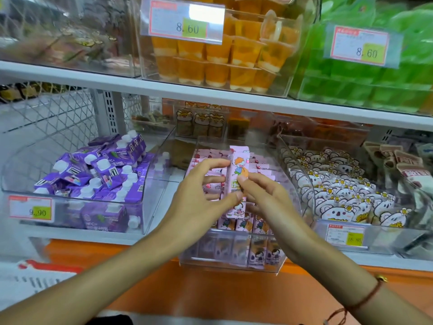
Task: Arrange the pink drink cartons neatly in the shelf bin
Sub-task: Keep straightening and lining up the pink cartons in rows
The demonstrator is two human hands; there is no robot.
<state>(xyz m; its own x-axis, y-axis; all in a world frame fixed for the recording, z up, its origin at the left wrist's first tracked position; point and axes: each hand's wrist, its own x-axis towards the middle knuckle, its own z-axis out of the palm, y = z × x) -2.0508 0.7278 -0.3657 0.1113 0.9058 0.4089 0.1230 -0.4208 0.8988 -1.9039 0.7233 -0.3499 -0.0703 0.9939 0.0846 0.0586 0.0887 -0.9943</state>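
Here both hands (199, 186) (264, 195) grip upright pink carton (237, 181); fingers hide its edges; bin (234, 266) rows behind partly covered.

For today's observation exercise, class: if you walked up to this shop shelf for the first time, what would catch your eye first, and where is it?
At the centre, the left hand and right hand hold one pink carton upright above the clear bin full of pink cartons. To the left lies a jumbled heap of purple cartons. On the shelf above, orange jelly cups sit beside bright green packs.
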